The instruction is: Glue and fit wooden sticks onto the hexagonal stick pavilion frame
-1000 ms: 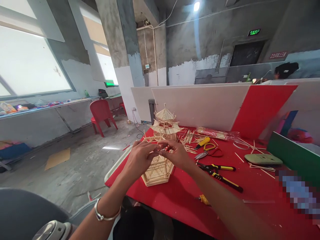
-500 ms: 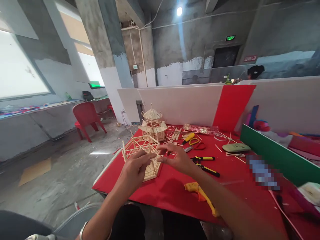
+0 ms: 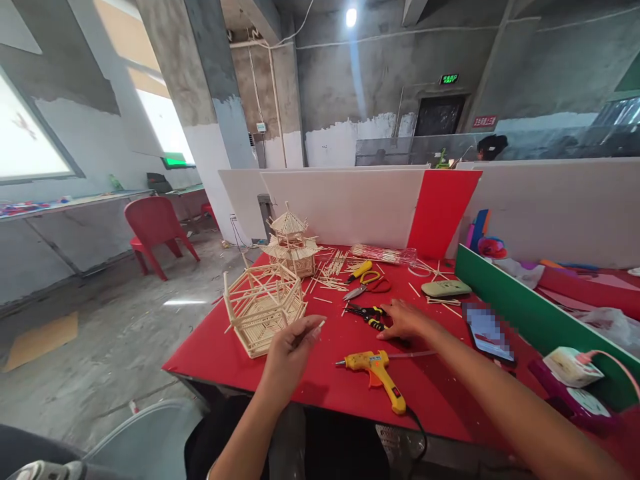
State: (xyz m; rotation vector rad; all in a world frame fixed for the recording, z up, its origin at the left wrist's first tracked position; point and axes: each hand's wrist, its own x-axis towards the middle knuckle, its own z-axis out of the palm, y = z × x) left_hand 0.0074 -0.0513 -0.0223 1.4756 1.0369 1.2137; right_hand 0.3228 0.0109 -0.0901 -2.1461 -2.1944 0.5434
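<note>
My left hand (image 3: 293, 347) hovers over the red table (image 3: 450, 387), pinching a thin wooden stick between its fingertips. Just left of it stands a hexagonal stick frame (image 3: 263, 303). My right hand (image 3: 406, 319) reaches forward and lies on the table beside the black-and-yellow pliers (image 3: 369, 313), fingers curled, touching or nearly touching them. A yellow glue gun (image 3: 377, 370) lies between my two arms. Farther back stands a finished stick pagoda (image 3: 290, 243).
Loose sticks (image 3: 333, 270), yellow cutters (image 3: 361, 270), red scissors (image 3: 375, 287), a green case (image 3: 445, 288) and a phone (image 3: 487, 331) lie on the table. A green board (image 3: 530, 313) borders the right side. A red chair (image 3: 153, 230) stands on the floor at left.
Both hands have left the hexagonal frame, which now stands alone on the table. My right hand moved right to the pliers; my left hand dropped lower with a stick. The view swung right.
</note>
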